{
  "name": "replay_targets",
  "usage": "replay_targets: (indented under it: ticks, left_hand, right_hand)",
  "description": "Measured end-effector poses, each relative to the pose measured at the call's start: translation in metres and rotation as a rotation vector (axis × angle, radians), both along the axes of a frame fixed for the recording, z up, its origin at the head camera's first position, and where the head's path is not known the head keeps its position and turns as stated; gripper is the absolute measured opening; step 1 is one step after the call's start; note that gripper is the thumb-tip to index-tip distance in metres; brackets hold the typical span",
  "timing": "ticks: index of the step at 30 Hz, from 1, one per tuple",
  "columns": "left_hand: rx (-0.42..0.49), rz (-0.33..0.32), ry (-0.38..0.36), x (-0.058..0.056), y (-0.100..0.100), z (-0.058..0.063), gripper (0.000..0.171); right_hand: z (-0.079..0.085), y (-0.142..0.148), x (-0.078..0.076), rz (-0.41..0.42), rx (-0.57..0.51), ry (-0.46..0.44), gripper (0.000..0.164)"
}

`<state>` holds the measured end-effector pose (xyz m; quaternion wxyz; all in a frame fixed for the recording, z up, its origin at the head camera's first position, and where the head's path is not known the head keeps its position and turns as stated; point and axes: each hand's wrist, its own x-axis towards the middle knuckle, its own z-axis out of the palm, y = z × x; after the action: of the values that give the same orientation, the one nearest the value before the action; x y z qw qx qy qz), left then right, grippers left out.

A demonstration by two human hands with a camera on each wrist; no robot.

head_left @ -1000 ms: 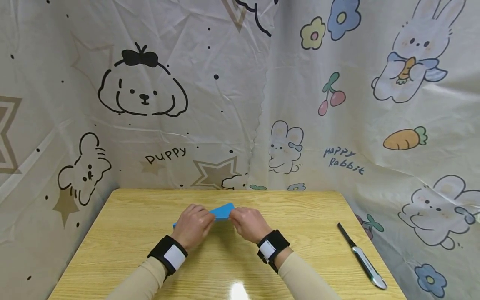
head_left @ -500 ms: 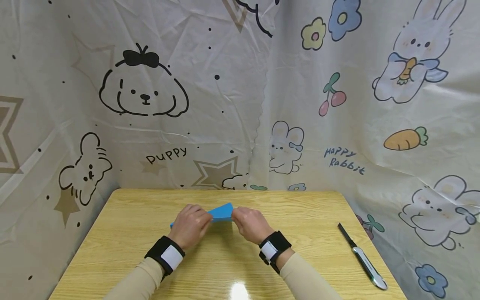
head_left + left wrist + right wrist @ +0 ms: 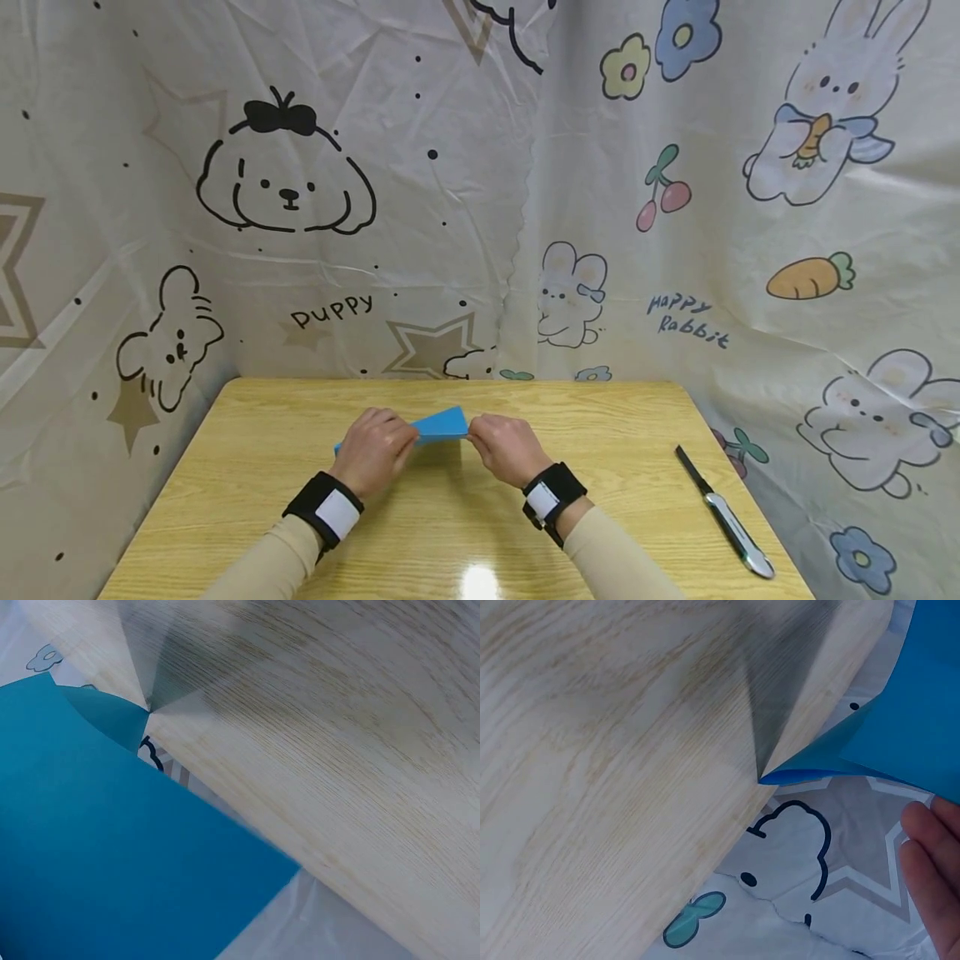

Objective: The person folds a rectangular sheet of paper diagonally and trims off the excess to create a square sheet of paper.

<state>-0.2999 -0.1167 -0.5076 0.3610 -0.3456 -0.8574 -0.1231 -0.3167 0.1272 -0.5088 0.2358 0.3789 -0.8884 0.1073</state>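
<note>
A folded sheet of blue paper (image 3: 441, 426) is held over the far middle of the table. My left hand (image 3: 373, 452) grips it from the left, and a bit of blue shows beyond that hand's knuckles. At its right end, my right hand (image 3: 507, 448) pinches the edge. In the left wrist view the blue paper (image 3: 135, 840) spreads wide, with a curved flap lifting off its far side. The right wrist view has the paper (image 3: 922, 697) narrowing to a folded point, beside two fingers (image 3: 930, 885) of my right hand. My palms hide part of the sheet.
A utility knife (image 3: 731, 529) lies on the right side of the wooden table (image 3: 600, 467), its blade pointing away. A printed curtain (image 3: 450, 183) hangs close behind the far edge and along both sides.
My left hand has shifted slightly left and my right hand slightly right, widening the gap between them. More of the blue paper shows there now.
</note>
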Motion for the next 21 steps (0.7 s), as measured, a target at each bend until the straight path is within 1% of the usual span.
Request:
replay_targets:
  ticks: [6, 14, 16, 19, 21]
  left_hand:
    - [-0.001, 0.0, -0.004, -0.0002, -0.0024, 0.0006, 0.004]
    - [-0.015, 0.001, -0.003, 0.0001, -0.0027, 0.0015, 0.004]
    - [-0.016, -0.001, -0.002, 0.0003, -0.0021, 0.0015, 0.005]
    - [-0.019, 0.0, 0.003, 0.0005, 0.0002, 0.0016, 0.006]
    - [-0.027, 0.0, 0.007, 0.001, 0.0033, 0.0019, 0.006]
  right_hand:
    - [0.0006, 0.001, 0.0006, -0.002, -0.005, 0.009, 0.008]
    - [-0.0001, 0.0021, -0.0009, -0.031, -0.006, 0.014, 0.016]
    - [-0.0006, 0.0019, -0.0016, -0.025, -0.003, 0.018, 0.015]
    - [0.0009, -0.0005, -0.0024, -0.012, -0.001, 0.038, 0.009]
    - [0.0031, -0.0045, -0.0029, 0.013, 0.012, 0.054, 0.007]
